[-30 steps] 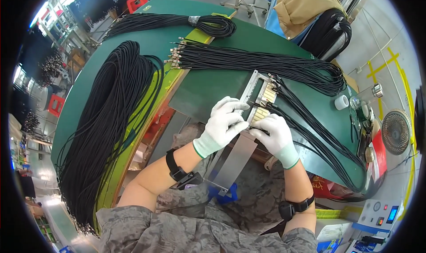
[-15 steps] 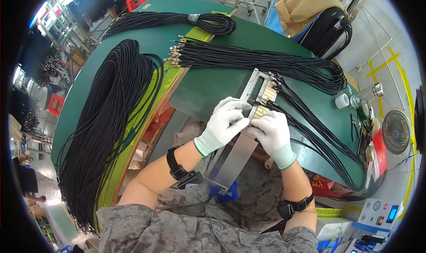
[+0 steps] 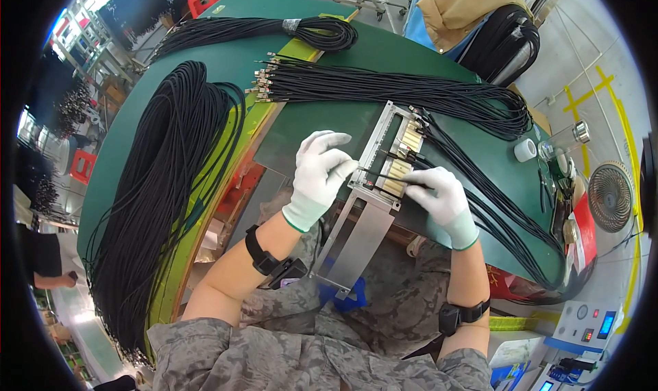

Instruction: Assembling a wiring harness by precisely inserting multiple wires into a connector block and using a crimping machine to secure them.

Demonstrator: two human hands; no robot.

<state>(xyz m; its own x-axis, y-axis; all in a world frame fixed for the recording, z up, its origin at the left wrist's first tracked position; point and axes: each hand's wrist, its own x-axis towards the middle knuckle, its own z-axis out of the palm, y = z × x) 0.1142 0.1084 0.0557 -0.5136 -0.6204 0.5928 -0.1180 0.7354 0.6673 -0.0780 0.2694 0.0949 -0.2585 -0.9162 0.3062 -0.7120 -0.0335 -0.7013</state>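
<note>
A thin black cable crosses the near end of a metal fixture. My left hand, in a white glove, pinches its left end just off the fixture's left side. At the fixture's right side, my gloved right hand grips the same cable between thumb and fingers. Pale yellow blocks sit in a row in the fixture. Several other black cables run from the fixture's right side toward the right end of the table. A flat metal plate extends from the fixture toward me.
On the green table lie a large cable bundle at left, another bundle behind the fixture, and a tied bundle farther back. At right are a white tape roll, pliers and a small fan.
My hands have drawn apart, the left going left and the right going right and slightly nearer. The cable between them and the fixture's near end now show.
</note>
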